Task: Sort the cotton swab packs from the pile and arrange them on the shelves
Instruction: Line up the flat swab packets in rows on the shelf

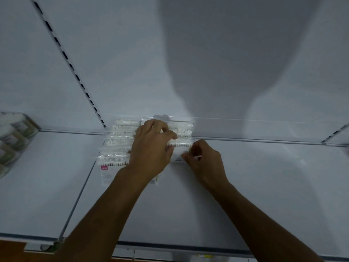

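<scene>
From the head view, your left hand and right hand meet on one swab pack standing on the shelf, near the back wall. Your left fingers curl over its top; your right fingers pinch its lower right corner. A row of packs stands just left of it. Green-labelled tubs sit far left.
</scene>
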